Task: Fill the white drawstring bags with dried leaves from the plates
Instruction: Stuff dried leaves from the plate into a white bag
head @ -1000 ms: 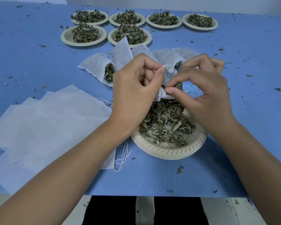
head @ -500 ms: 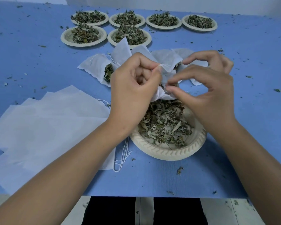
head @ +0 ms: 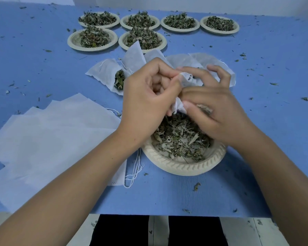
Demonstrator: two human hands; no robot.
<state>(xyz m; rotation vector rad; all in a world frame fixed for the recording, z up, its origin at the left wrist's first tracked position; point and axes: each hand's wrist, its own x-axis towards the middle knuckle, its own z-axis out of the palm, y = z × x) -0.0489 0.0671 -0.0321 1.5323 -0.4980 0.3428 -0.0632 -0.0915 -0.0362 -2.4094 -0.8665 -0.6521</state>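
The right hand [head: 219, 112] has turned palm-down and slid toward 9 o'clock, its fingers now arched over the white bag [head: 192, 81] rather than pinching its edge. It now holds dried leaves [head: 204, 108] against its thumb.

A blue tabletop [head: 274, 77] carries, close to its front edge, a round cream moulded-fibre plate [head: 181, 168] heaped with dried grey-green leaves [head: 176, 142]. Just left of that plate lies a fanned stack of flat white fabric bags [head: 57, 139], with thin white drawstrings [head: 134, 167] trailing beside the plate's rim. Just beyond the plate sits a cluster of stuffed white bags [head: 103, 75], one showing leaves at its mouth. Farther beyond stand a pair of like leaf-filled plates [head: 75, 41], then a row of four more plates [head: 180, 30]. Loose leaf crumbs [head: 196, 186] lie scattered all round the plate.
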